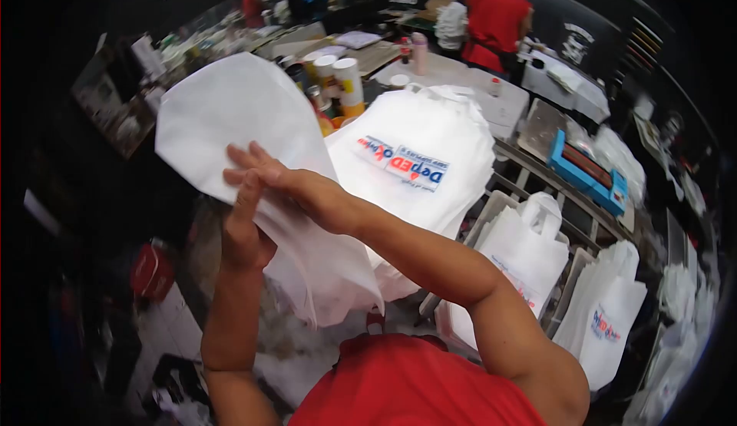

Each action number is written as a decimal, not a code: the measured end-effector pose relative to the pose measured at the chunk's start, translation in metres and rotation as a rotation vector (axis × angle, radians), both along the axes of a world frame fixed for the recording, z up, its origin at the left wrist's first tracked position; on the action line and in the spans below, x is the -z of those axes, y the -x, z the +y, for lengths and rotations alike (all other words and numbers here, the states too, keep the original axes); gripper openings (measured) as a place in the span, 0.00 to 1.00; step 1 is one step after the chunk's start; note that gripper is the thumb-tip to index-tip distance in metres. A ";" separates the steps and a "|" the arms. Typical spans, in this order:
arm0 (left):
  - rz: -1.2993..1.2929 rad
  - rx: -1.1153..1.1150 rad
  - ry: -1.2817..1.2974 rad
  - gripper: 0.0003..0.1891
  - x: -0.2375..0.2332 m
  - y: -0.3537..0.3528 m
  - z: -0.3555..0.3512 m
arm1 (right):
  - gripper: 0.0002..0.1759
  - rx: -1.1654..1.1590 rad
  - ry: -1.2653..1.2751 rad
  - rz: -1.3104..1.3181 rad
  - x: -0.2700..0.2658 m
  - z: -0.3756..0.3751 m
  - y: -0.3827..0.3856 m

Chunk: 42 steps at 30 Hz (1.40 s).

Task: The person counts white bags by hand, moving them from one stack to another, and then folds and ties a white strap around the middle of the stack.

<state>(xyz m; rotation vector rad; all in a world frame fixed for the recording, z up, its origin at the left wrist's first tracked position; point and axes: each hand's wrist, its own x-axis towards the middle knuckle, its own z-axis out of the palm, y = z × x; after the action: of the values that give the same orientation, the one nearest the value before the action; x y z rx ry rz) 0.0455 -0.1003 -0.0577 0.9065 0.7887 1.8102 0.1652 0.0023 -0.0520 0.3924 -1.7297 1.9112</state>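
Note:
A blank white bag (pixel 238 111) is lifted at the left, its lower part draped in folds. My left hand (pixel 247 230) is at its near edge, fingers raised and pressed together on the fabric. Across the bag lies my right hand (pixel 299 192), its fingers spread on the white surface and their tips close to my left hand. Just to the right, a thick pile of white bags (pixel 437 130) carries a blue and red print on top, seen upside down. The lifted bag partly covers this pile.
Printed bags stand in trays at the right, one stack (pixel 530 242) beside another (pixel 606 311). Cans (pixel 349 84) stand behind the pile. A blue tool (pixel 587 173) sits at the back right. A person in red (pixel 495 19) stands at the far table (pixel 461 73).

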 end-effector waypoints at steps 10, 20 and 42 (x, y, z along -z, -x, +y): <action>-0.182 -0.857 0.127 0.28 0.015 0.078 -0.256 | 0.27 1.045 -0.435 -0.518 0.059 0.099 -0.001; -0.326 -0.883 0.141 0.32 0.166 0.075 -0.378 | 0.44 0.816 -1.064 -1.063 0.092 0.084 0.059; -0.320 -0.218 0.308 0.26 0.164 0.105 -0.342 | 0.27 0.003 -0.783 -0.336 0.140 -0.295 0.057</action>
<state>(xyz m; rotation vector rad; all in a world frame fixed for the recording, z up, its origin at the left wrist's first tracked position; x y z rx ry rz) -0.0594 -0.4428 -0.2221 0.3306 0.9518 1.8900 0.1082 -0.2929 -0.1919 0.3471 -2.6715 1.2667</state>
